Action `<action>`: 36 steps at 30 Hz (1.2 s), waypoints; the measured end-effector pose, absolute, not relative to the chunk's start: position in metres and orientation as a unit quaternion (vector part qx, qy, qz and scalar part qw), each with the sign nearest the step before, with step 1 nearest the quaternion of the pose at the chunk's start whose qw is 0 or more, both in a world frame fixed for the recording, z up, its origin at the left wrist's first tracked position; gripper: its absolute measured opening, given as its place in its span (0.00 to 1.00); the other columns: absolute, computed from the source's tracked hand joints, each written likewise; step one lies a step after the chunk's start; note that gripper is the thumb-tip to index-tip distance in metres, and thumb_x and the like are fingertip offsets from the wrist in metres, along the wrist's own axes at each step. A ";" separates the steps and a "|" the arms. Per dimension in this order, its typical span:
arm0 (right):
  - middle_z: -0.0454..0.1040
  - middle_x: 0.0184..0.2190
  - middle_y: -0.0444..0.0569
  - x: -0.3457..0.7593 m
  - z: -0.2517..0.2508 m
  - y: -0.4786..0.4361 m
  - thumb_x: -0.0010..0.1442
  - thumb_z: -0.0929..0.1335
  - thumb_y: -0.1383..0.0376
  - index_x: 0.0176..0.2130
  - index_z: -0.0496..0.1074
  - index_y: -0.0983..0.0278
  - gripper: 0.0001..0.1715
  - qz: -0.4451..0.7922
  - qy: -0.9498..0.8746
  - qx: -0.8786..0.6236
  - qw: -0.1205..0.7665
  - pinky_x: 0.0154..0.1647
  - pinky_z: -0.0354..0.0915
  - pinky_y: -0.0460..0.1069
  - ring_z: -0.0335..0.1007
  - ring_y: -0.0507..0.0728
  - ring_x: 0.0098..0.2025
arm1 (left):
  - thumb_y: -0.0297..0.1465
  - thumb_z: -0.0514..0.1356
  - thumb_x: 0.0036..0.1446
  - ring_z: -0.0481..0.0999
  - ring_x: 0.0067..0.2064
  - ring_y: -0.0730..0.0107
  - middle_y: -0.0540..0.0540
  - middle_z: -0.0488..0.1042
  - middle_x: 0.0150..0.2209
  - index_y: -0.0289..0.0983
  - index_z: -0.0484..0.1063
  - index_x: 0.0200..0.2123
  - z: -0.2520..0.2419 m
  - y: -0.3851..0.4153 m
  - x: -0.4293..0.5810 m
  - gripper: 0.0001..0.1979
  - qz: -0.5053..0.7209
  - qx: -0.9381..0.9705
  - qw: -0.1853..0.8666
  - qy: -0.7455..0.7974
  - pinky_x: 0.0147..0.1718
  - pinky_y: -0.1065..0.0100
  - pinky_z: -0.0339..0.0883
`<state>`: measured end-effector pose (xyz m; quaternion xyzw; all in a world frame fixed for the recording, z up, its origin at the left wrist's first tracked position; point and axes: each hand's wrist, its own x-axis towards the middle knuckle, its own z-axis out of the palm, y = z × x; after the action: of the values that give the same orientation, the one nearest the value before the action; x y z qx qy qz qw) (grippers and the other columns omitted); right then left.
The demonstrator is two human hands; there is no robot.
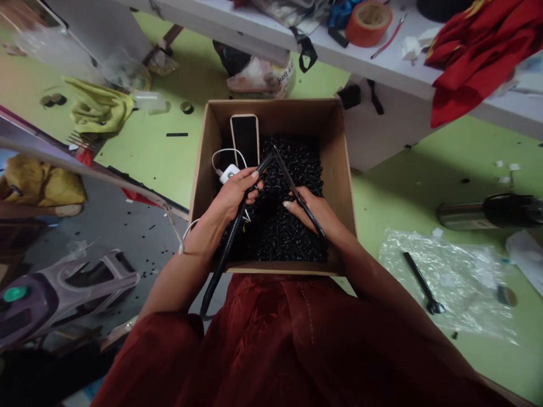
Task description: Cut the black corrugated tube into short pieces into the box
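My left hand point(237, 192) is closed around a black corrugated tube point(231, 234), which runs from its tip inside the box down past my forearm to my lap. A slim, dark, scissors-like tool point(286, 169) is gripped in my right hand point(311, 209), its pointed tip against or very close to the upper tube end. Its exact kind is hard to make out. Both hands are over an open cardboard box point(350, 209) filled with small black pieces point(292, 237). A phone point(245, 135) and a white charger point(229, 173) with a cable lie beside my left hand.
A white bench point(407, 73) with orange tape point(369, 24) and red cloth point(479, 62) stands ahead. On the green surface to the right are a flask point(475, 216), plastic sheet point(466, 282) and black-handled tool point(418, 277). A purple-grey plastic object point(72, 294) and another person's foot point(68, 211) are left.
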<state>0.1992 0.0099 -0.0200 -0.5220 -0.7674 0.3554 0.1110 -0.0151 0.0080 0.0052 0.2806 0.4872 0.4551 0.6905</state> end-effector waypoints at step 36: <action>0.74 0.37 0.51 0.200 -0.018 0.010 0.58 0.63 0.49 0.53 0.62 0.61 0.28 0.422 -0.777 -0.462 0.070 0.38 0.64 0.54 0.72 0.61 0.39 | 0.26 0.56 0.61 0.56 0.18 0.87 0.51 0.67 0.25 0.34 0.74 0.47 0.005 0.005 -0.007 0.13 0.395 0.332 0.664 0.541 0.16 0.76 0.43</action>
<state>0.1997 0.0098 -0.0178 -0.4618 -0.7768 0.4223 0.0702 -0.0066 0.0051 0.0054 0.3325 0.5413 0.3948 0.6638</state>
